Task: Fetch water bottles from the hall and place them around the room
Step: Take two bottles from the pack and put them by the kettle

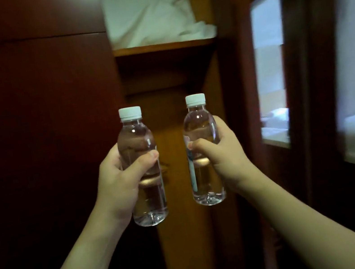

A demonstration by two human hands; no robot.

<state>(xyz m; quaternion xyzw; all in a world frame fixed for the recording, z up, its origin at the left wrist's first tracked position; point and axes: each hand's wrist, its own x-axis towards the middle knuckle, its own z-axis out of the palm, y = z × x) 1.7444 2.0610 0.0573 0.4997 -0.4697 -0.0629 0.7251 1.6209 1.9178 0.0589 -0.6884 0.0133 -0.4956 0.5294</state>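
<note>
I hold two small clear water bottles with white caps upright in front of me, side by side and apart. My left hand (118,182) is wrapped around the middle of the left water bottle (148,201), thumb across its front. My right hand (221,155) grips the middle of the right water bottle (208,185) the same way. Both bottles look full and are held in the air, resting on nothing.
A dark wooden wardrobe panel (37,111) fills the left. Straight ahead an open wooden closet has a shelf (163,46) carrying white bedding (149,8). To the right, a dark-framed glass panel (272,70) shows a blurred bright room beyond.
</note>
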